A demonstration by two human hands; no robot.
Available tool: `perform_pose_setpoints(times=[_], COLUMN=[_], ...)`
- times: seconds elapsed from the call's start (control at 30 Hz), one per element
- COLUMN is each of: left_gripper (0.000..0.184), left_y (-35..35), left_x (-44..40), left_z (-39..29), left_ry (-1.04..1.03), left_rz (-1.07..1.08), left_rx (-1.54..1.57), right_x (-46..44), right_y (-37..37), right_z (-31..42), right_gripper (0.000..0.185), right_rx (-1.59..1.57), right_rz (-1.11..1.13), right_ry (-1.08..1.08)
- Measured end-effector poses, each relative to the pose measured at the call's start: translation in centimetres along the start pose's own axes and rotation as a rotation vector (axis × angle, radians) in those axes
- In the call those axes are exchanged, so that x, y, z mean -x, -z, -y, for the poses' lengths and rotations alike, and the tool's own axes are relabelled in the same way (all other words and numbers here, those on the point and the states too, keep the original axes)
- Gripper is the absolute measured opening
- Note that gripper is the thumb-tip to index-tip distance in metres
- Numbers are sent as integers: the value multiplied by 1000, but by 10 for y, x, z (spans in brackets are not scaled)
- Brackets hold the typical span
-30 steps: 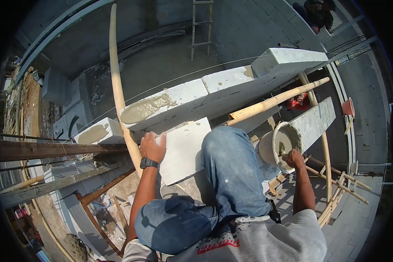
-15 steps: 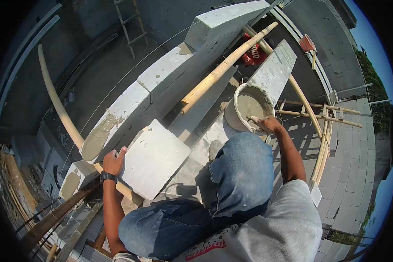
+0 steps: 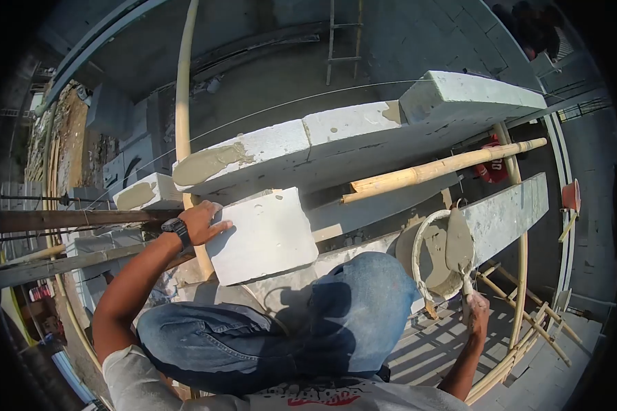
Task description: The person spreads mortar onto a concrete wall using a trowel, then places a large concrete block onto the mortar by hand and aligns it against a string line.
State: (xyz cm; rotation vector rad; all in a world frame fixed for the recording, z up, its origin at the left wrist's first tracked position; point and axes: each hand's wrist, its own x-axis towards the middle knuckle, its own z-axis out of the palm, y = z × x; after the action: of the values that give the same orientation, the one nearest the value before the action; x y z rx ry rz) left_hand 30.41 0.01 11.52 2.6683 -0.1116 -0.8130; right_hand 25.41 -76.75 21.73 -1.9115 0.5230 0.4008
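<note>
My left hand, with a dark watch at the wrist, grips the upper left edge of a white lightweight concrete block. The block stands tilted in front of my knees. My right hand is closed round the handle of a trowel. Grey mortar covers its blade, which is raised over the right side of a bucket. More wet mortar lies inside the bucket. Beyond the block runs a block wall, with a patch of mortar spread on its left end.
Thin string stretches along the wall. A bamboo pole lies between wall and bucket, and another pole rises at the left. The bucket stands on a grey plank. Part of a person in red shows below.
My right hand has lifted the trowel out of the bucket, its blade now loaded with mortar. The view has turned, while my left hand stays on the block.
</note>
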Motion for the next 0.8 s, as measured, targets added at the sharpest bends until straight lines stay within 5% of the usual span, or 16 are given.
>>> perform_pose_setpoints(times=[0.13, 0.27, 0.37, 0.57, 0.8], left_gripper=[76, 75, 74, 65, 62], left_y=[11, -12, -10, -79, -79], left_x=[1, -25, -47, -81, -82], left_z=[-33, -52, -98, -139, -137], left_ry=[-40, -128, 30, 222, 248], left_rz=[-3, -229, -186, -603, -616], left_rx=[-193, -295, -125, -7, 39], right_x=[-123, -237, -279, -318, -276], right_y=[-47, -156, -248, -393, -460], right_z=[57, 127, 174, 190, 192], right_gripper=[57, 50, 50, 47, 51], right_rx=[101, 275, 510, 938, 967], right_rz=[309, 523, 461, 314, 388], right_ry=[247, 379, 852, 1437, 1539])
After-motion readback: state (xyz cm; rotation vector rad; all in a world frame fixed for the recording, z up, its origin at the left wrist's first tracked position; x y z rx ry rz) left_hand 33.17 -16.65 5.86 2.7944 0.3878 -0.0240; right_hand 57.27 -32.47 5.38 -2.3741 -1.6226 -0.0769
